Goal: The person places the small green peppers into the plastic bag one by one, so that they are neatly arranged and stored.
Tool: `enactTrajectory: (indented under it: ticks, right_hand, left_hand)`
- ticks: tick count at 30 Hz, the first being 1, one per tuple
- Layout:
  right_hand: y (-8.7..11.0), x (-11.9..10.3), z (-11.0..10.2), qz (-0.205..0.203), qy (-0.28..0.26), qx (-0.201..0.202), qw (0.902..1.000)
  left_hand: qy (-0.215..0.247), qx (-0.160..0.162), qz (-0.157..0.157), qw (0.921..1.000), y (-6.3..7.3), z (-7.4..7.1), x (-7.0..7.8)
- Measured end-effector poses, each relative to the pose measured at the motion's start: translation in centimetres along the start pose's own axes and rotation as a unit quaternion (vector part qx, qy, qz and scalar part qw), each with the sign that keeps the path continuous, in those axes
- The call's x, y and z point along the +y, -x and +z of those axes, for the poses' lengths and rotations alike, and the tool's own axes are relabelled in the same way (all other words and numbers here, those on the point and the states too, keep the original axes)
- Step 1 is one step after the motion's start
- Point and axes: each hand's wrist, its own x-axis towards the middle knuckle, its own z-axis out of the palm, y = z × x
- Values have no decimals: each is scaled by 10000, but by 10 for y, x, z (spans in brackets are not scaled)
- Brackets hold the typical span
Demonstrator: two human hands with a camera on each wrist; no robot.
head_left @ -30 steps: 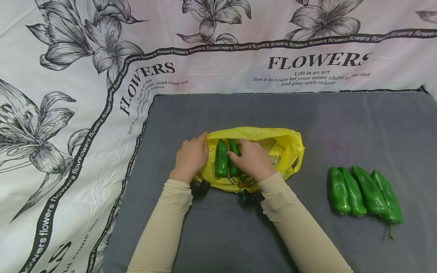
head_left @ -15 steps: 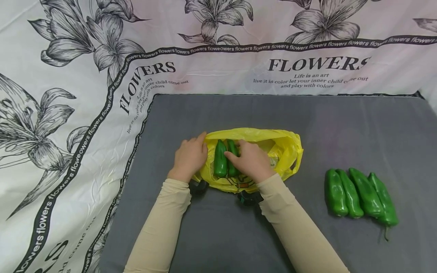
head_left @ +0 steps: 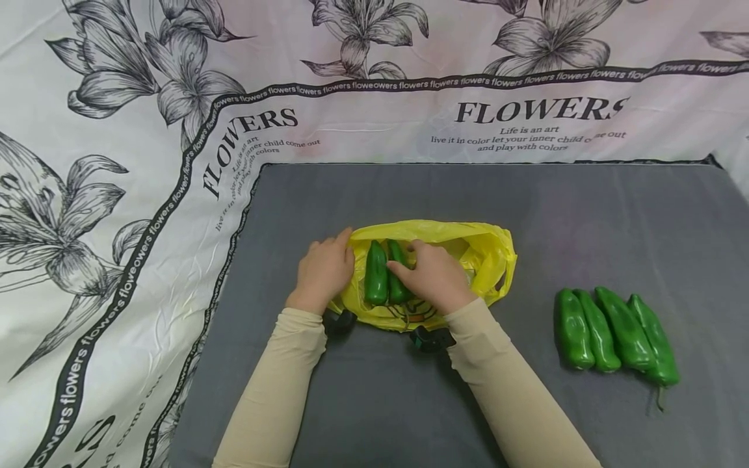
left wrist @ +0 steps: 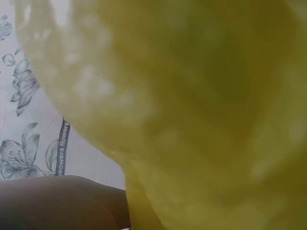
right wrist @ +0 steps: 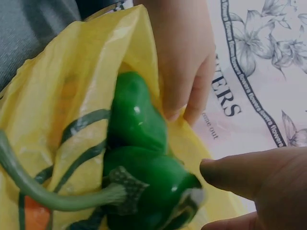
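Note:
A yellow plastic bag (head_left: 430, 229) lies with its mouth open on the grey table. Two green peppers lie side by side in its left part: a left pepper (head_left: 376, 273) and a right pepper (head_left: 398, 294), whose stem (right wrist: 81, 199) shows in the right wrist view. My left hand (head_left: 324, 273) holds the bag's left rim between its fingers and thumb. My right hand (head_left: 435, 273) reaches into the bag, its thumb (right wrist: 235, 172) and fingers about the right pepper; part of the grip is hidden. Yellow plastic (left wrist: 192, 120) fills most of the left wrist view.
Several green peppers (head_left: 626, 328) lie in a row on the grey tabletop (head_left: 363, 396), to the right of the bag. A white cloth (head_left: 374, 117) printed with flowers and lettering borders the table at the back and left.
Both hands have stayed at the bag, and the two peppers in it lie nearly as before. My right thumb has shifted slightly over the right pepper. The view has drifted a little.

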Motion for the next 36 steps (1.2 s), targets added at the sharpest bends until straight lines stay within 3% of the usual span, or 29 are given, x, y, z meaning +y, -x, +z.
enactTrajectory:
  ticks: [12,36]
  right_hand:
    - [7,3,-13,170,-115,-207,9996]
    - [25,9,-31,150,-22,-3,9999]
  left_hand:
    - [10,-75,-26,10000,0,-2,0]
    - [47,-58,-7,10000,1,-1,0]
